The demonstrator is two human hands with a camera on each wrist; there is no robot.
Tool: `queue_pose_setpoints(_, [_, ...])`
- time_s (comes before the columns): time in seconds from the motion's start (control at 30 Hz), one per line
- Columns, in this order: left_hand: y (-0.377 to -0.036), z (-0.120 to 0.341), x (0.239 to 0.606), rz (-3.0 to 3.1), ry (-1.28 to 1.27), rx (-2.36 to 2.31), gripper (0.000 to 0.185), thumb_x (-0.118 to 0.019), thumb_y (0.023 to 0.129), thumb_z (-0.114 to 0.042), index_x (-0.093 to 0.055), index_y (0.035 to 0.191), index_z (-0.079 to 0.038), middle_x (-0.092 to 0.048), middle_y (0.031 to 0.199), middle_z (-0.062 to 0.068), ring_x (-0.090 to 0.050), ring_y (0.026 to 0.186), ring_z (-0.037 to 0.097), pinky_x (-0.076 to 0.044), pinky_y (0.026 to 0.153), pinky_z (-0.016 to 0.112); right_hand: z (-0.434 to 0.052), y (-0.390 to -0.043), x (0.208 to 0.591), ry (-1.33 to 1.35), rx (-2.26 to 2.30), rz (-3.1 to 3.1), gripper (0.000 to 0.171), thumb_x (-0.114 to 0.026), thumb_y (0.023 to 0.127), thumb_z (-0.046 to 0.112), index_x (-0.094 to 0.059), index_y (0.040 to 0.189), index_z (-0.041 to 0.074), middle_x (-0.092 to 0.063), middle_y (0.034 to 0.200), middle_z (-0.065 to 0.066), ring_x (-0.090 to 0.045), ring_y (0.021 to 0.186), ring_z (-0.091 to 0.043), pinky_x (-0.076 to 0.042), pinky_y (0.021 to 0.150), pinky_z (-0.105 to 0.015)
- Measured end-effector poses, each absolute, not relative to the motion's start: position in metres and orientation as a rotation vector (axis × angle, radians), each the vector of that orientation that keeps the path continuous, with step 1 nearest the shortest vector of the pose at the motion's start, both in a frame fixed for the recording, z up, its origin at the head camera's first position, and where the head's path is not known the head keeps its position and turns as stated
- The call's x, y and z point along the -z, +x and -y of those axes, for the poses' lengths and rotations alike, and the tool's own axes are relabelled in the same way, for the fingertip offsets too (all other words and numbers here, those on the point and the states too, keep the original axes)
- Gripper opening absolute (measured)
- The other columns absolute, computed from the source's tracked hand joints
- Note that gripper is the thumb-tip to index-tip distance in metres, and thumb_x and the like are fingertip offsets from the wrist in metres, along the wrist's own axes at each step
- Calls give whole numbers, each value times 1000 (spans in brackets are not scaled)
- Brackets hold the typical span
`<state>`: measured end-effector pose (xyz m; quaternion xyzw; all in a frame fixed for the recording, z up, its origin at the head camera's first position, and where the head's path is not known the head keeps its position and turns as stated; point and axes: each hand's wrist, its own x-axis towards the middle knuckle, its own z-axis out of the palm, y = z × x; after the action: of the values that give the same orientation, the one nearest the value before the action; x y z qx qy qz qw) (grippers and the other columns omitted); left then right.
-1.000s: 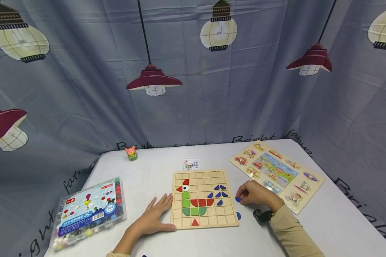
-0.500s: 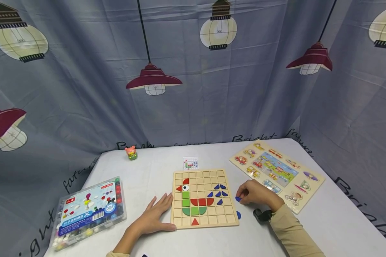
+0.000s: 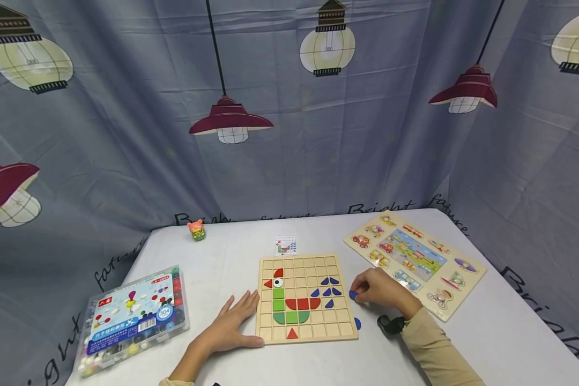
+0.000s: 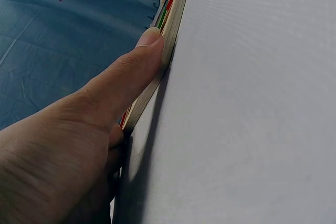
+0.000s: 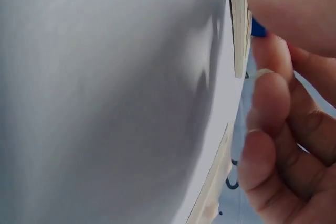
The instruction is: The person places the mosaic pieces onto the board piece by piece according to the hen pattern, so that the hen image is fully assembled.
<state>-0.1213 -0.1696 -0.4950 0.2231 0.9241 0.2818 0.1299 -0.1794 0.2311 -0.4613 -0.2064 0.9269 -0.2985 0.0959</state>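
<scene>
A square wooden grid board (image 3: 320,328) lies on the table, with red, green and blue pieces forming a bird shape. My left hand (image 3: 234,326) rests along its left side, fingers spread and straight; in the left wrist view the thumb (image 4: 149,40) touches the board's edge. Just off the board's right edge, my right hand (image 3: 377,286) pinches a small blue piece (image 3: 353,295) between thumb and index finger. The right wrist view shows only a sliver of that blue piece (image 5: 258,28). A second blue piece, rounded (image 3: 358,323), lies at the board's lower right edge.
A small picture card (image 3: 286,246) lies behind the board. To the right is a wooden picture puzzle (image 3: 417,262), partly behind the right hand. A clear plastic case (image 3: 137,316) sits at left, a small figurine (image 3: 197,230) at the back left.
My right hand has moved slightly left and away from me, carrying the blue piece closer to the board's right edge. The left hand has stayed put.
</scene>
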Motion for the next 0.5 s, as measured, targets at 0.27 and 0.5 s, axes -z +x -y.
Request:
queue_pose_setpoints(0.27, [-122,170,495,-2686,662,-825,109,-74,74,-61,-27,153,-5,-23,162,11,-14,152,34,2,122,59,-217,-173,456,-597,925,-2701,12,-79,73,6,-74,83,10,-64,71,7,-53,65,-7,-45,56,-17])
queue_pose_setpoints(0.5, [-122,170,496,-2688,643,-815,109,-73,73,-64,-27,153,-6,-23,162,9,-14,152,32,3,122,56,-200,-165,460,-613,923,-2698,11,-79,73,4,-73,80,8,-62,68,7,-53,62,-7,-44,53,-17])
